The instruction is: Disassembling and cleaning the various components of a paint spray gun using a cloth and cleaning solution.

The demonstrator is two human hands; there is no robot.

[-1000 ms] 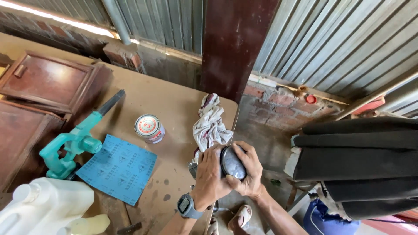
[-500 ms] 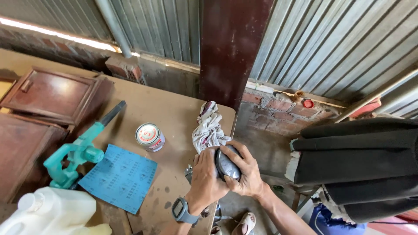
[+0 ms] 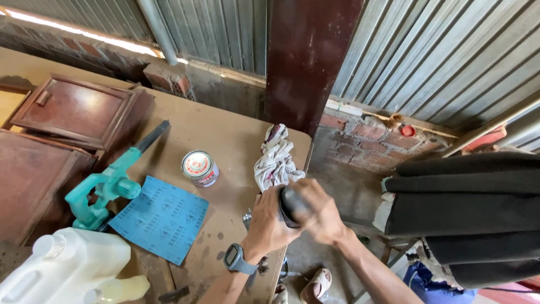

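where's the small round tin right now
In the head view the small round tin stands left of centre on the brown table, between the blue sandpaper sheet and the crumpled white rag.

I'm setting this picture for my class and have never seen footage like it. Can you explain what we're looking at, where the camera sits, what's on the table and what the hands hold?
The camera sits on a person's head, looking down at their own bare hands. The left hand, wearing a wristwatch, and the right hand together grip a dark rounded object; what it is cannot be told. On the brown table lie a crumpled rag, a small round tin, a blue sandpaper sheet, a green handheld blower and a white plastic jug.
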